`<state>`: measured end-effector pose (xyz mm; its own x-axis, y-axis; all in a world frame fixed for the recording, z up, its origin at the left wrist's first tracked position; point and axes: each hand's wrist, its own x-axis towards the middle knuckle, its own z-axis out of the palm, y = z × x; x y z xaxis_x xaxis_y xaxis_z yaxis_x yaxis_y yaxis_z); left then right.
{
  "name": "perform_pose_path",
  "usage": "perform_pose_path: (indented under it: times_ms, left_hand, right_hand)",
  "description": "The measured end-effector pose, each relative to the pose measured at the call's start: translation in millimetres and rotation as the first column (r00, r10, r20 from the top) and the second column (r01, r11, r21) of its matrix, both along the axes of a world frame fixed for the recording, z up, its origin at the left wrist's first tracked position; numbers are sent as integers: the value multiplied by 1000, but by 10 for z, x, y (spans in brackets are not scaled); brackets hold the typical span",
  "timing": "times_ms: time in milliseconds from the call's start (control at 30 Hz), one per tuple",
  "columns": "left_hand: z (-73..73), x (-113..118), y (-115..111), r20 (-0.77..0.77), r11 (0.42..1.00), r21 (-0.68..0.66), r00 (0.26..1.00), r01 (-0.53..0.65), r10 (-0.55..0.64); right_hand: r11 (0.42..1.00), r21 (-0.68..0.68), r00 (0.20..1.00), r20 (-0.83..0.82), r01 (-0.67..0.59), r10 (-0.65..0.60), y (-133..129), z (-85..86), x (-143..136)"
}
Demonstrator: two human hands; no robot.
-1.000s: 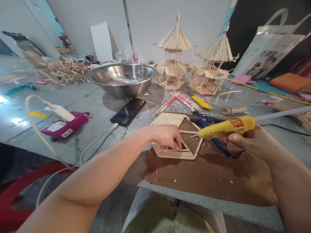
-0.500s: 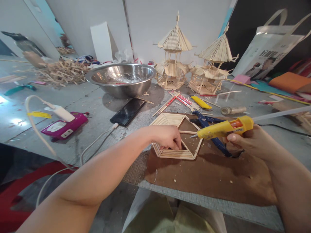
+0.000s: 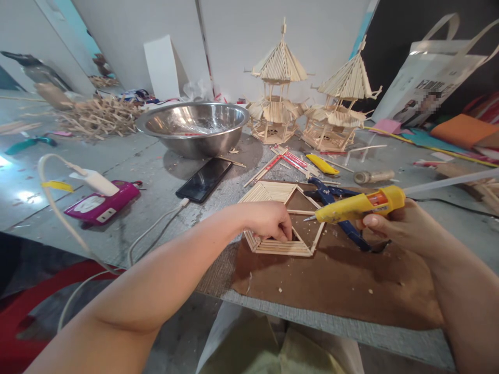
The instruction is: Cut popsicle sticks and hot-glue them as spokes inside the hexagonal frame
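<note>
One stainless-steel bowl (image 3: 206,144) on the table (image 3: 156,179) holds crumpled clear plastic (image 3: 202,126) and something red. The tote bag (image 3: 432,78) leans at the far right, its contents hidden. The hexagonal stick frame (image 3: 283,247) lies on a brown sheet (image 3: 331,293), partly filled with rows of sticks. The left hand (image 3: 271,221) is over it, fingers bent down to its near rows; whether they pinch a stick cannot be told. The right hand (image 3: 397,226) grips a yellow glue gun (image 3: 360,205), nozzle toward the frame.
</note>
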<state>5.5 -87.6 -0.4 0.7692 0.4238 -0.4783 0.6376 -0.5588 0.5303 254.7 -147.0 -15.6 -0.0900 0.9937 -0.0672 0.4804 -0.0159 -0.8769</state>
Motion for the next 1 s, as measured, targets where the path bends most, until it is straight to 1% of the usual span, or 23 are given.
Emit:
perform_pose_path:
  times_ms: [67, 233, 333, 500, 667, 833, 1000]
  left_hand:
    - [-10, 1, 4, 5, 1000, 0, 1000, -5, 5]
    - [-17, -3, 4, -4, 1000, -18, 1000, -12, 12]
    - [-11, -3, 1, 6, 1000, -17, 1000, -10, 10]
    - [-20, 1, 4, 11, 1000, -22, 1000, -21, 21]
    - [-22, 3, -1, 16, 999, -24, 1000, -26, 26]
    - [-11, 16, -6, 6, 1000, 2, 1000, -9, 9]
    - [-3, -1, 1, 2, 1000, 14, 1000, -6, 6]
  right_hand:
    - [1000, -21, 1000, -7, -3, 3, 2, -14, 8]
    - [998, -51, 998, -47, 32, -34, -4, -23, -12]
    - [1000, -29, 999, -53, 12, -13, 0, -15, -20]
    - [999, 34, 1000, 7, 17, -17, 6, 0, -18]
    - [1000, 7, 1000, -13, 19, -19, -4, 4, -32]
    - [1000, 20, 1000, -19, 12, -11, -4, 3, -33]
    - [1000, -5, 999, -33, 9, -9, 8, -4, -18]
